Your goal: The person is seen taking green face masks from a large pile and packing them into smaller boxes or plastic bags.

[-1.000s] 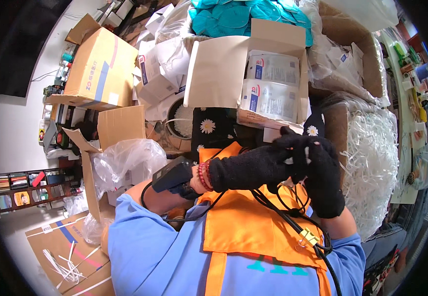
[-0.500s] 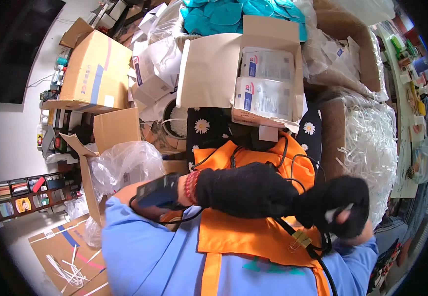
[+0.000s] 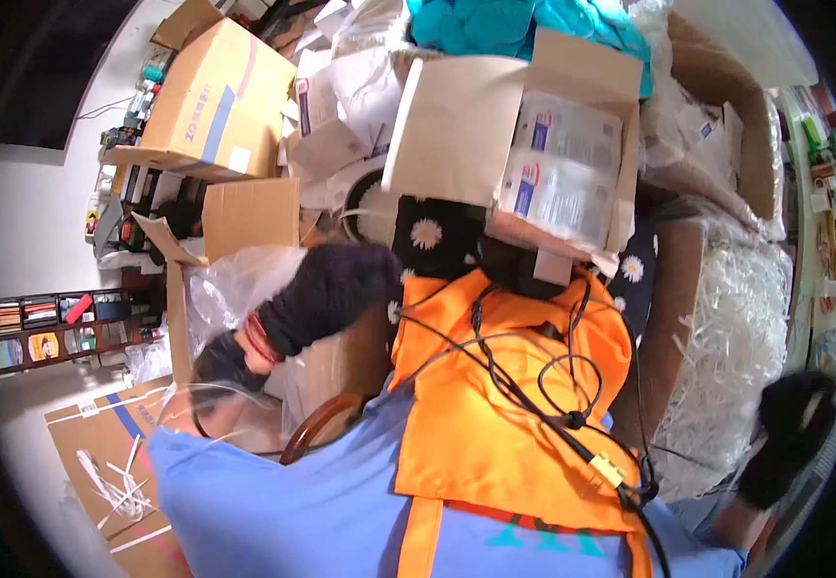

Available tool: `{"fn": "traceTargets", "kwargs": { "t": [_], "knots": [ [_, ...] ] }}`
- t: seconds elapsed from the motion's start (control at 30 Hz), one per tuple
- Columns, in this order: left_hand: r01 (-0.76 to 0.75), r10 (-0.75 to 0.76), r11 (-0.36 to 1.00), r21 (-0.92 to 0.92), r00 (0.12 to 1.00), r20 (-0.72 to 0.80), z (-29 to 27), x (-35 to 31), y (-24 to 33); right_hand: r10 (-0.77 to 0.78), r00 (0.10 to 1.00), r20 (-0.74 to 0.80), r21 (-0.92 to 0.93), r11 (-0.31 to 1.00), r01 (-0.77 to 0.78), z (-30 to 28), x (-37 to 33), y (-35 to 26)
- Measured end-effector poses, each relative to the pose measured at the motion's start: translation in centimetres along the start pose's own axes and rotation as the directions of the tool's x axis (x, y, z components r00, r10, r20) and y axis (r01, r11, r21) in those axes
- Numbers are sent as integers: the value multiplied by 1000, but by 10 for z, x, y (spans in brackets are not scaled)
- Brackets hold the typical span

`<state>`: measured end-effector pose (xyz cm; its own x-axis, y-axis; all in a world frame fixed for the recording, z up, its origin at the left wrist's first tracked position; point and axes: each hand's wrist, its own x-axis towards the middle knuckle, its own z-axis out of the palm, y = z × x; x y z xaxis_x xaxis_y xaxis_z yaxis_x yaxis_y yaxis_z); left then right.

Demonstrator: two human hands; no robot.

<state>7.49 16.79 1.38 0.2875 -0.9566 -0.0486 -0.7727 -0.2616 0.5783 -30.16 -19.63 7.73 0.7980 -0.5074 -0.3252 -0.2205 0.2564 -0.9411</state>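
"How's the light?"

"Bright. The wall (image 3: 28,226) and shredded paper (image 3: 726,332) look pale, and the plastic bag (image 3: 230,279) shines. I can't tell the source."

"Shadows?"

"Shade along the far carton's (image 3: 702,60) inner walls."

"Sharp?"

"Hardly. The left hand (image 3: 336,294) smears with motion; print on the packets (image 3: 564,197) softens."

"Distortion?"

"Straight edges bend outward, and the rim falls to black."

the left glove (image 3: 336,299) looks matt cloth, the clear bag (image 3: 235,273) crinkled, glossy plastic.
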Motion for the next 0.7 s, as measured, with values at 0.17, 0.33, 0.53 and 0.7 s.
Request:
{"fn": "traceTargets", "kwargs": {
  "t": [0.17,0.33,0.53,0.7],
  "knots": [
    [-150,139,948,-280,988,-61,58,39,2,-196,950,-245,347,897,274,46,54,4],
    [179,-98,209,-961,982,162,71,71,27,-252,814,-524,334,818,469,169,92,19],
    [266,78,-36,-963,962,263,94,90,57,-391,891,-231,326,832,449,148,106,71],
    [196,93,11,-980,976,196,100,100,71,-66,974,-217,773,598,213,155,106,66]
  ]
}}
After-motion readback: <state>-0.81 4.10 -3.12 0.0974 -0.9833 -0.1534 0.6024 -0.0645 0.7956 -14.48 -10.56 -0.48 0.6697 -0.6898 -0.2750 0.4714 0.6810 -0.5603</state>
